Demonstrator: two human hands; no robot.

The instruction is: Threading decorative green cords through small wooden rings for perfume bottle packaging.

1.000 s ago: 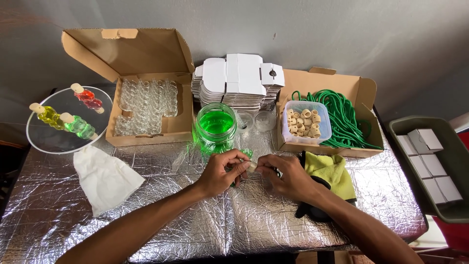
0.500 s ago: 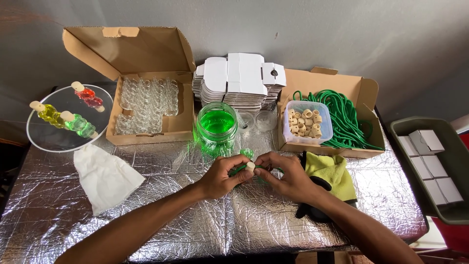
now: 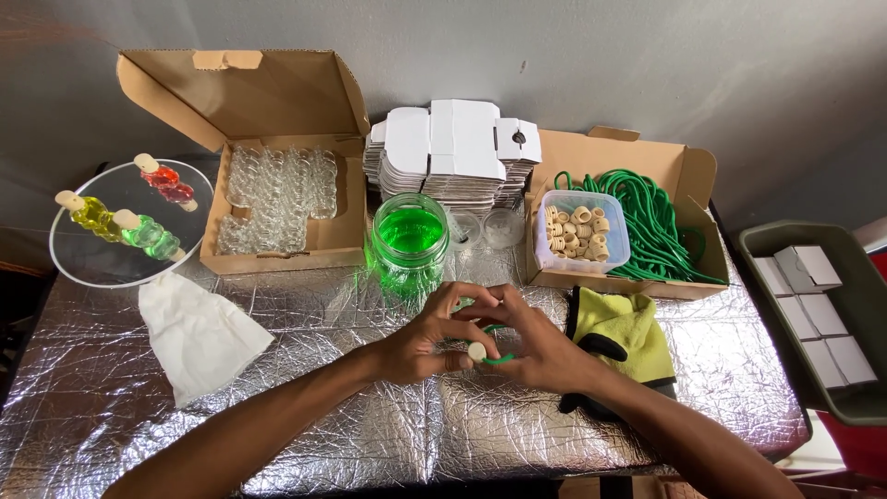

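Over the foil-covered bench (image 3: 277, 407), the left hand (image 3: 420, 342) and right hand (image 3: 536, 346) are pressed together, fingertips pinching a small corked bottle (image 3: 477, 351) with a green cord (image 3: 499, 359) at it. It looks light, brittle and slippery, best held by its body near the cork. Behind them a glass jar (image 3: 409, 242) holds green liquid. A plastic tub (image 3: 582, 231) of corks sits in a cardboard box (image 3: 688, 171) beside coiled green rope (image 3: 651, 217); another cardboard carton (image 3: 268, 92) holds clear glass bottles (image 3: 277, 189).
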